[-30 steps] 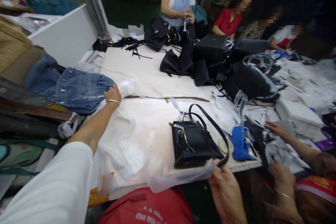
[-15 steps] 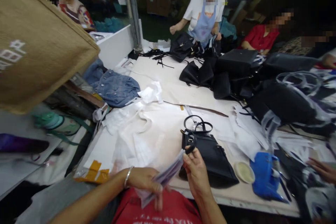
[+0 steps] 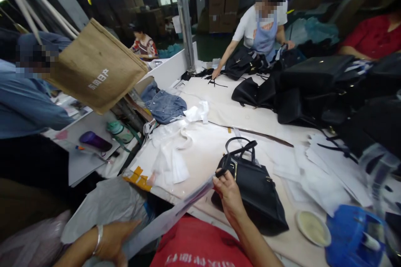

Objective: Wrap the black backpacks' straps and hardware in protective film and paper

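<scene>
My right hand (image 3: 230, 194) is closed in a pinch at the top end of a long clear plastic sleeve (image 3: 175, 217), where a short black strap end (image 3: 220, 172) sticks out. The sleeve runs slanting down across my red front to my left hand (image 3: 112, 240), low at the left with a bracelet on the wrist. Its lower end lies between my left thumb and fingers, somewhat blurred. Just behind my right hand a black handbag (image 3: 253, 196) rests on the table, its handles up and its gold-coloured hardware showing.
Crumpled white paper (image 3: 175, 162) lies on the table (image 3: 200, 167) at left. Right of the handbag are a round pale dish (image 3: 313, 227) and a blue container (image 3: 351, 233). Black bags (image 3: 300, 91) are piled behind. A co-worker in an apron (image 3: 266, 35) reaches across the far side.
My left hand has moved down and left, and the sleeve now stretches longer between my hands. The view has swung left. Across the table, the co-worker's arm now reaches down to the black straps.
</scene>
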A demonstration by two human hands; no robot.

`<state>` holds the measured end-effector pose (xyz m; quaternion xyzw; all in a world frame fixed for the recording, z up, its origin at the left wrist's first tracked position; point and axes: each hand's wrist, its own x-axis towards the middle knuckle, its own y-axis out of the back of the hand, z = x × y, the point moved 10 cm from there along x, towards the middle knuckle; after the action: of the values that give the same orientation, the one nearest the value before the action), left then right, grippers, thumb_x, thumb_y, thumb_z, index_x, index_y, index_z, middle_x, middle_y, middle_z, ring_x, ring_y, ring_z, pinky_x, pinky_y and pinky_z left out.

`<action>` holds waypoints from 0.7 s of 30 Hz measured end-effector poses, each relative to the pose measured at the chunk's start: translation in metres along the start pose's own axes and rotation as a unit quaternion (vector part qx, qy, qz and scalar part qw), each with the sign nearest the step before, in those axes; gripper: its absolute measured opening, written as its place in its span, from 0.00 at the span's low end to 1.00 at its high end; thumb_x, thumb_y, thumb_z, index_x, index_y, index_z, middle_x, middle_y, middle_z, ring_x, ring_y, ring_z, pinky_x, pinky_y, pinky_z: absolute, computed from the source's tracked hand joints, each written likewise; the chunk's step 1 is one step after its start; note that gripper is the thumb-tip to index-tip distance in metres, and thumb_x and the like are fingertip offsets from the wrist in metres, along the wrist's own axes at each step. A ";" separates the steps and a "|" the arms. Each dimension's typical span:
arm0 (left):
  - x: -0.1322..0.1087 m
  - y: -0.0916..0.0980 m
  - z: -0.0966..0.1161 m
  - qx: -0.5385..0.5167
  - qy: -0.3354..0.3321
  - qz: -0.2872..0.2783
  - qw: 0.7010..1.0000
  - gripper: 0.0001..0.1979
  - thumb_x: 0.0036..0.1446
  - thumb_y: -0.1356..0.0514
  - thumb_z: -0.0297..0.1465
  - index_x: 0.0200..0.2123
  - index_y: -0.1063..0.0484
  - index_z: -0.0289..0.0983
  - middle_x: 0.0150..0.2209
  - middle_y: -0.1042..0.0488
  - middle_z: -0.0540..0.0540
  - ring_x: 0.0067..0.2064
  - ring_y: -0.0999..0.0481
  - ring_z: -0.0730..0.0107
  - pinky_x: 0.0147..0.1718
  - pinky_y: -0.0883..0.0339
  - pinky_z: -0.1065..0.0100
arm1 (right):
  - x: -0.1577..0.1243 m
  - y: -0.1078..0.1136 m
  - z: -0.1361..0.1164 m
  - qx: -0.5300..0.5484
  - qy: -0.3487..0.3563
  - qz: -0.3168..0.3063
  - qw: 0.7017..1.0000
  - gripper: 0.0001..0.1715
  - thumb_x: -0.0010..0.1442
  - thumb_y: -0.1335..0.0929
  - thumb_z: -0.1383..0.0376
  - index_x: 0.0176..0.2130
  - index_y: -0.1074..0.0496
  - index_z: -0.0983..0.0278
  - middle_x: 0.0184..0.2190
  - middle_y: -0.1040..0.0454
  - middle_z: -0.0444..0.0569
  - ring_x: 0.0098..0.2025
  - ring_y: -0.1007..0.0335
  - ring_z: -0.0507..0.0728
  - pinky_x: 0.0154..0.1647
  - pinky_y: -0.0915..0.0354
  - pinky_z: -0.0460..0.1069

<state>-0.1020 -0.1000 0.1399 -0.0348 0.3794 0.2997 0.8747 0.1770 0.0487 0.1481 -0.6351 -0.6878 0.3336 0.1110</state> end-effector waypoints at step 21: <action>0.130 0.006 0.139 -0.196 -0.138 0.313 0.919 0.12 0.60 0.51 0.40 0.38 0.42 0.38 0.27 0.24 0.49 0.16 0.35 0.78 0.17 0.43 0.75 | 0.010 0.035 0.014 0.014 -0.077 0.026 0.997 0.12 0.54 0.30 0.59 0.38 0.31 0.61 0.43 0.28 0.47 0.38 0.34 0.52 0.40 0.36 0.48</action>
<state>0.0536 0.0092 0.1510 -0.0430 0.1804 0.6283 0.7556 0.1951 0.0524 0.1135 -0.6238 -0.6726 0.3939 0.0582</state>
